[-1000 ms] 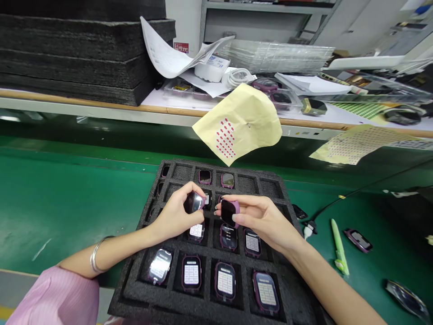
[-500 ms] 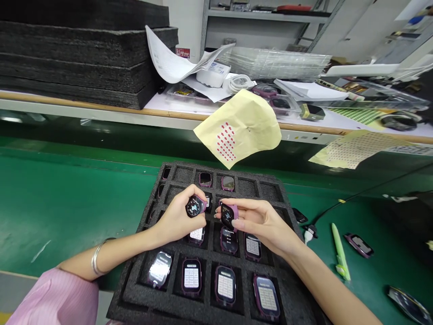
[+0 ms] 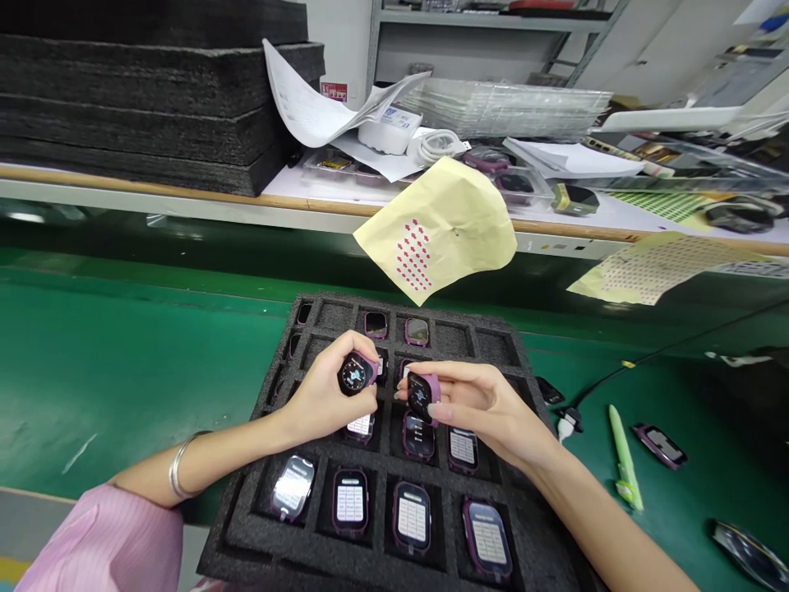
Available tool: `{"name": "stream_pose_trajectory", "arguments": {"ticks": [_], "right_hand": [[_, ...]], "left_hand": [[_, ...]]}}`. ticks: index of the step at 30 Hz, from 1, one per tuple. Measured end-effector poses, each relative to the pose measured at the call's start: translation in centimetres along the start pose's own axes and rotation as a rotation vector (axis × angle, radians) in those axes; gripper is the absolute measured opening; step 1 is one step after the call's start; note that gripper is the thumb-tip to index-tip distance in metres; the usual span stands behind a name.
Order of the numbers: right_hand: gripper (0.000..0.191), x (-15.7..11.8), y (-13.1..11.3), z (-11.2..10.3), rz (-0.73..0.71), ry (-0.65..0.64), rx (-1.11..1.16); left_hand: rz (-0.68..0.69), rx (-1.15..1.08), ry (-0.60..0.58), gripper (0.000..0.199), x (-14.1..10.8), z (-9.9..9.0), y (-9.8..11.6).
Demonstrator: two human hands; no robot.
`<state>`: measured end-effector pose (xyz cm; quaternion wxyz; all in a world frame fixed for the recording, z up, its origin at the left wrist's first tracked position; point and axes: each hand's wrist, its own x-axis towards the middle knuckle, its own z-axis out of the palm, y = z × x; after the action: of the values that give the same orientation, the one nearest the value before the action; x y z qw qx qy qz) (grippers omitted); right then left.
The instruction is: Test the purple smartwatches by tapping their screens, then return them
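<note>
"Rightward, very slightly: the right hand (image 3: 477, 403) and its tilted watch (image 3: 420, 397) have shifted away from the left hand (image 3: 333, 386). Both held screens, dark a second ago, show dials."

"Describe the fingers in the head view."

"Left thumb and fingers curl around an upper watch (image 3: 356, 374), grasping its purple case. Right thumb and fingertips pinch the tilted watch by its edges. Both are raised above a black foam tray (image 3: 239, 510), where other watches (image 3: 350, 497) lie in compartments."

"How should they be handled?"

"Best, I'd judge, by the case edges, faces uncovered, cases apart so they don't knock. Whether any finger presses a side button, I can't tell."
</note>
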<state>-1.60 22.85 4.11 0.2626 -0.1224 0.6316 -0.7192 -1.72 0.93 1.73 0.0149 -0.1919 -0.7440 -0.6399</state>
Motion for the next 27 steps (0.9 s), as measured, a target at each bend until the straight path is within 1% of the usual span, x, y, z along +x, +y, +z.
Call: {"name": "stream_pose_trajectory", "arguments": {"ticks": [9, 16, 21, 27], "right_hand": [[0.040, 0.02, -0.14, -0.15, 0.006, -0.021, -0.020], [0.039, -0.11, -0.18, -0.11, -0.011, -0.006, -0.017], [0.035, -0.07, -0.28, -0.01, -0.007, 0.031, -0.026], [0.036, -0.02, -0.24, -0.15, -0.016, 0.010, -0.044]], "left_hand": [[-0.031, 0.027, -0.008, 0.025, 0.17, -0.11, -0.03], [-0.014, 0.021, 0.004, 0.025, 0.12, -0.19, 0.02], [-0.045, 0.066, -0.006, 0.028, 0.13, -0.18, -0.15], [-0.031, 0.052, 0.010, 0.025, 0.35, -0.27, -0.16]]}}
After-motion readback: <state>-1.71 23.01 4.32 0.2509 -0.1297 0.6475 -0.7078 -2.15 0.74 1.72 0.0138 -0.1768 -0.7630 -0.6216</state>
